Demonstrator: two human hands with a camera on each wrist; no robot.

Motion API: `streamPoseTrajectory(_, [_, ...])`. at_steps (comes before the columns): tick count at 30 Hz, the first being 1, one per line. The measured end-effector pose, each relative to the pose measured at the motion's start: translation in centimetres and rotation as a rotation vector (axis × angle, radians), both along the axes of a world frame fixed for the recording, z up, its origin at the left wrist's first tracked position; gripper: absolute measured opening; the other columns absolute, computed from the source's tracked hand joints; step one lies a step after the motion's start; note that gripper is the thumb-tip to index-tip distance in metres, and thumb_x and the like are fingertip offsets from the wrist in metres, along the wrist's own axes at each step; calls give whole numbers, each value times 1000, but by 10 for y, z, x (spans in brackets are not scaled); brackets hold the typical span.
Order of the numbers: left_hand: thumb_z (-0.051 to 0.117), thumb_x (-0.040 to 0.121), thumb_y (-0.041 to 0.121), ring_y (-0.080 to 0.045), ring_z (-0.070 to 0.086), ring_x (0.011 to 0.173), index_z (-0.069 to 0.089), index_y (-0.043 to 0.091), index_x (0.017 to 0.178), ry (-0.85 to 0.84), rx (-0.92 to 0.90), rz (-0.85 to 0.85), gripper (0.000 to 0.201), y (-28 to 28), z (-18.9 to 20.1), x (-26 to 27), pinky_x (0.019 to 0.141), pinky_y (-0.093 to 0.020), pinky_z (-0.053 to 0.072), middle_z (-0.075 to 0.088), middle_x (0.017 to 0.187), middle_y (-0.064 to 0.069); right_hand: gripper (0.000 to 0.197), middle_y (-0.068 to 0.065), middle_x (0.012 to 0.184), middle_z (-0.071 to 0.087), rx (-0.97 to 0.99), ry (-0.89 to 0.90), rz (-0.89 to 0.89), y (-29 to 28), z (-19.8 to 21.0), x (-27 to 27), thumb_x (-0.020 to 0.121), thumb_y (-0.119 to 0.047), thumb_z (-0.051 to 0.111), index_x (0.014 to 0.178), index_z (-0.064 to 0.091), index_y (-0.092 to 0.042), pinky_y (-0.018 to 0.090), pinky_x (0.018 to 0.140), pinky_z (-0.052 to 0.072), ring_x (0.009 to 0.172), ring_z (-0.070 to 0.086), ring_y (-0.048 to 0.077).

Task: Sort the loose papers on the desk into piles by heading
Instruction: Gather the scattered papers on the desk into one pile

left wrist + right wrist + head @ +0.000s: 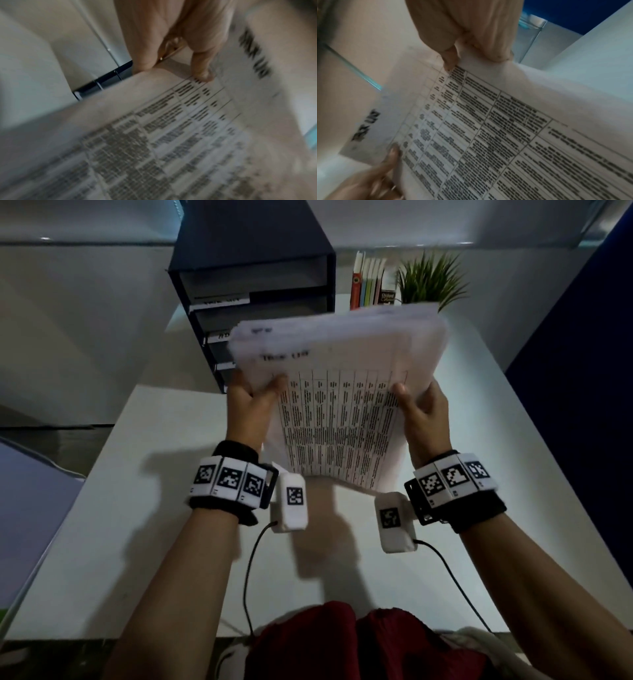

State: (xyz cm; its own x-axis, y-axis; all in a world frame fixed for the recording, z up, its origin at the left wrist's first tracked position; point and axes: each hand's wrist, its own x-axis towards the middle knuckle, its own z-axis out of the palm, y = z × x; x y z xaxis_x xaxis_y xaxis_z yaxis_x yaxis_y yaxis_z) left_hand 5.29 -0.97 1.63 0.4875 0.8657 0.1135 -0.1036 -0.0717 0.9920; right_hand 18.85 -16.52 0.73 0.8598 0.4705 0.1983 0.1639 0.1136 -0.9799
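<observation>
A stack of white papers (pixel 337 392) is held up above the white desk (pixel 137 525), its top sheet a printed table under a blurred bold heading. My left hand (pixel 255 398) grips the stack's left edge, thumb on top. My right hand (pixel 419 409) grips the right edge the same way. The left wrist view shows the left hand (pixel 173 54) pinching the papers (pixel 154 135), thumb on the table rows. In the right wrist view the right hand (pixel 467 44) pinches the papers (pixel 488 128), and the left hand (pixel 373 175) appears at the lower left.
A dark tiered paper tray (pixel 253 285) with labelled shelves stands at the desk's back, just behind the stack. Upright books (pixel 371 282) and a green potted plant (pixel 430 278) sit at the back right. A blue partition (pixel 575 371) borders the right side.
</observation>
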Motion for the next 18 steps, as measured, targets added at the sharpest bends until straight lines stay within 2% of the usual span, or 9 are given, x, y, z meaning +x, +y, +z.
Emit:
streamPoseTrajectory(2, [64, 81, 6, 7, 61, 79, 54, 21, 97, -47, 62, 75, 24, 1, 20, 4, 75, -13, 48, 62, 91, 12, 19, -2, 93, 62, 88, -29, -14, 3, 13, -2, 87, -10, 54, 105, 51, -11, 20, 72, 50, 81, 62, 1])
streamPoseTrajectory(4, [64, 80, 12, -3, 62, 83, 52, 14, 102, -133, 118, 102, 26, 4, 40, 7, 81, -21, 51, 62, 94, 5, 18, -1, 94, 58, 175, -57, -30, 4, 28, -2, 90, -2, 49, 103, 47, -13, 17, 71, 49, 79, 61, -2])
streamPoseTrajectory(7, [68, 76, 26, -11, 64, 92, 52, 12, 110, -183, 141, 20, 40, 4, 51, 3, 86, -31, 52, 64, 100, 2, 17, 2, 100, 53, 208, -77, -16, 3, 39, 0, 88, -12, 49, 101, 41, -18, 20, 75, 49, 88, 56, 7])
streamPoseTrajectory(9, [77, 65, 43, -11, 63, 93, 50, 14, 110, -171, 63, -45, 59, 2, 43, -2, 86, -31, 51, 63, 101, 0, 31, 5, 108, 49, 148, -51, 35, 0, 34, -1, 83, -19, 54, 108, 35, -14, 20, 79, 49, 97, 54, 11])
streamPoseTrajectory(11, [79, 47, 63, -12, 59, 95, 46, 20, 103, -169, -41, -59, 78, -3, 35, -5, 93, -34, 47, 58, 103, -3, 46, 5, 116, 47, 65, -9, 95, -2, 28, -5, 79, -19, 59, 114, 30, -17, 31, 89, 51, 111, 51, 17])
streamPoseTrajectory(12, [77, 39, 70, -13, 55, 103, 44, 22, 107, -168, -88, -34, 89, -6, 34, -4, 99, -35, 43, 54, 112, -5, 49, 5, 119, 46, 40, 2, 101, -2, 27, -6, 78, -17, 60, 115, 29, -20, 38, 94, 50, 116, 49, 21])
streamPoseTrajectory(14, [76, 33, 73, -11, 49, 111, 42, 25, 115, -163, -125, 20, 101, -11, 38, -3, 101, -29, 40, 48, 124, -4, 51, 8, 122, 45, 30, 17, 94, -2, 26, -8, 75, -14, 59, 114, 28, -24, 45, 97, 47, 120, 46, 25])
streamPoseTrajectory(16, [76, 43, 62, -5, 52, 94, 45, 26, 99, -166, -94, 69, 73, -13, 45, 0, 86, -22, 44, 51, 109, -2, 51, 9, 122, 44, 26, 22, 89, -1, 27, -9, 73, -13, 58, 112, 29, -26, 48, 97, 47, 120, 46, 26])
streamPoseTrajectory(18, [71, 49, 53, -9, 51, 93, 44, 27, 90, -155, -66, 138, 55, -12, 47, 3, 81, -22, 44, 50, 106, -3, 54, 8, 123, 45, 34, 16, 82, -1, 27, -10, 72, -13, 58, 115, 28, -25, 50, 98, 45, 121, 46, 25])
